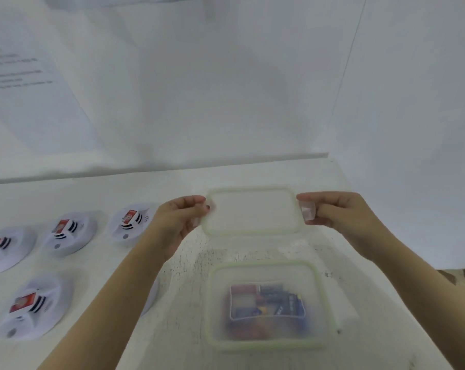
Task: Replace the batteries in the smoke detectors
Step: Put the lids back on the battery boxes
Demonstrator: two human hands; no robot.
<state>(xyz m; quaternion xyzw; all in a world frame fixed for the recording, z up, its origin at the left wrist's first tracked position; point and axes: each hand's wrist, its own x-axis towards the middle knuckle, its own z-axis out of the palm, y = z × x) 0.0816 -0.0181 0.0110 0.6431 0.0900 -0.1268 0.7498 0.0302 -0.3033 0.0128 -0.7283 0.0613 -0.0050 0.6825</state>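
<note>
Pinching the clear lid (252, 212) by its short ends at centre frame, the left hand (183, 214) and right hand (332, 209) risk letting it slip from so light a fingertip hold onto the open container (266, 346) of batteries (266, 303) at lower centre, while the smoke detectors (71, 231) sit at the left.

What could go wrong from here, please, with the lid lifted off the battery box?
The lid, pinched only at its ends by the left hand and right hand, might slip onto the batteries in the open container. The left forearm passes close to the smoke detectors and could knock one.
</note>
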